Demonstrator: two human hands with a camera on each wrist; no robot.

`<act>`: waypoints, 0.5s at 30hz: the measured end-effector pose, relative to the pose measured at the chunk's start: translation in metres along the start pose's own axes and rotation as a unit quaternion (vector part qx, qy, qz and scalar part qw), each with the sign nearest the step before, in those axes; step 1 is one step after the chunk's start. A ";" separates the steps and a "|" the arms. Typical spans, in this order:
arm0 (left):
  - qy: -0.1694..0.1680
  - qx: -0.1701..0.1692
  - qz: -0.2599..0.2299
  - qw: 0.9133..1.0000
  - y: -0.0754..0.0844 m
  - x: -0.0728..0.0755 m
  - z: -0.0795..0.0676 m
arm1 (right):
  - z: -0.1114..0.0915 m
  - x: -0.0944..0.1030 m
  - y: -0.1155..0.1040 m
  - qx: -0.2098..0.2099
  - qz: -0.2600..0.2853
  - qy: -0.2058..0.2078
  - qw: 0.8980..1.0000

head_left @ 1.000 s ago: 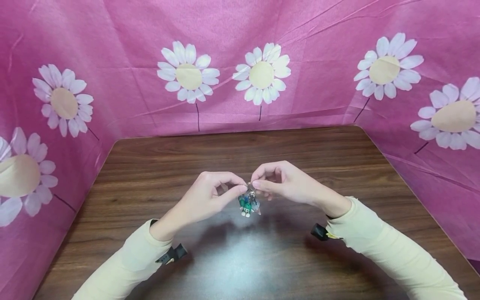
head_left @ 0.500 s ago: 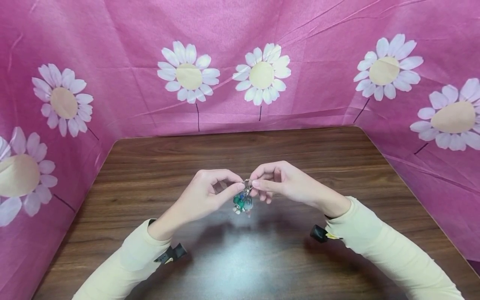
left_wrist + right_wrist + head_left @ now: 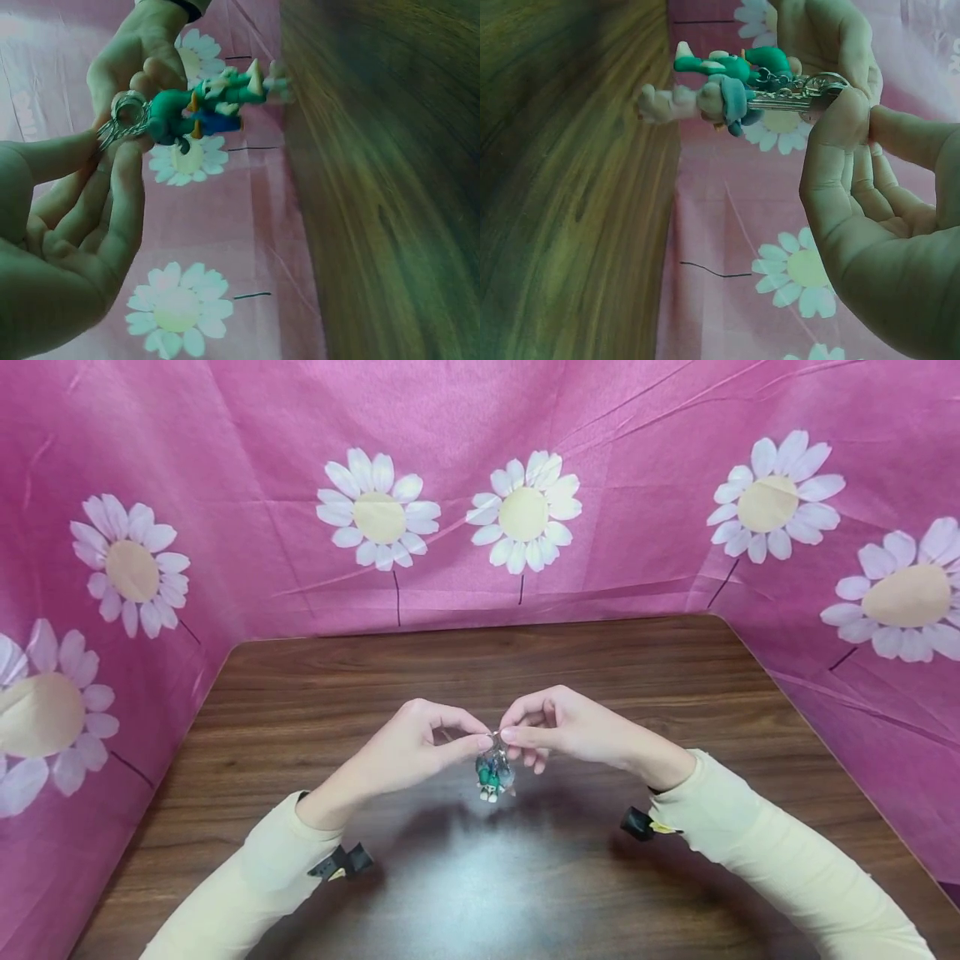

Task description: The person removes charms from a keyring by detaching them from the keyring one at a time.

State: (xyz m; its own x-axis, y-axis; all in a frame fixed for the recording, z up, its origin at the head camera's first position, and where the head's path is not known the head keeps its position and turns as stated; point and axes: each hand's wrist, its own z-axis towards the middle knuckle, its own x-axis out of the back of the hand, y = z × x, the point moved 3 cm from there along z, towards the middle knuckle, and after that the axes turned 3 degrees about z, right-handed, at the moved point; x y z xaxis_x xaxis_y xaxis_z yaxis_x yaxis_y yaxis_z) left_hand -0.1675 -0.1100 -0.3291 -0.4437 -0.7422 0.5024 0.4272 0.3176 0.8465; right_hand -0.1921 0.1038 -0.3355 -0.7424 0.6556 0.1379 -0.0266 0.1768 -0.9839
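Over the middle of the table, my left hand [image 3: 408, 752] and right hand [image 3: 562, 727] meet fingertip to fingertip. Each pinches a metal keyring [image 3: 122, 115] between thumb and index finger. Below the fingers dangles a green toy figurine [image 3: 489, 774] with pale feet, clear of the tabletop. Another figurine [image 3: 735, 99], pale with a grey-blue hat, hangs beside it in the right wrist view. A metal key [image 3: 784, 103] and a short chain [image 3: 769, 77] also show there. Something blue [image 3: 217, 122] hangs by the green figurine in the left wrist view. Fingertips hide part of the ring.
The dark wooden table [image 3: 360, 672] spreads beneath both hands. A pink cloth [image 3: 255, 460] with large white daisies encloses its back and sides. Black straps with small devices [image 3: 639, 823] sit at both wrists.
The dangling figurines swung left half a second ago and now hang further right and slightly lower. Both hands keep pinching the keyring, with small shifts of the fingertips.
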 end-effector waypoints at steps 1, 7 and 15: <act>-0.011 0.009 -0.015 1.000 -0.001 0.001 0.002 | 0.000 0.001 0.001 -0.002 0.008 -0.002 1.000; -0.036 0.044 -0.073 0.996 -0.008 0.002 0.009 | 0.003 0.005 0.010 -0.017 0.061 0.001 0.998; -0.019 0.064 -0.108 0.992 -0.018 -0.007 0.005 | 0.004 0.001 0.024 -0.020 0.118 -0.002 0.993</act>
State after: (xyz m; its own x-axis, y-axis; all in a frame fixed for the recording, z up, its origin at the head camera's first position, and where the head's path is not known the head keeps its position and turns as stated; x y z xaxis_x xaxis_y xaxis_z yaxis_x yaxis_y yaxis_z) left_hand -0.1759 -0.1074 -0.3465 -0.5447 -0.7786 0.3115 0.2161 0.2286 0.9492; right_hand -0.1963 0.1064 -0.3598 -0.7281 0.6786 -0.0969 0.1748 0.0471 -0.9835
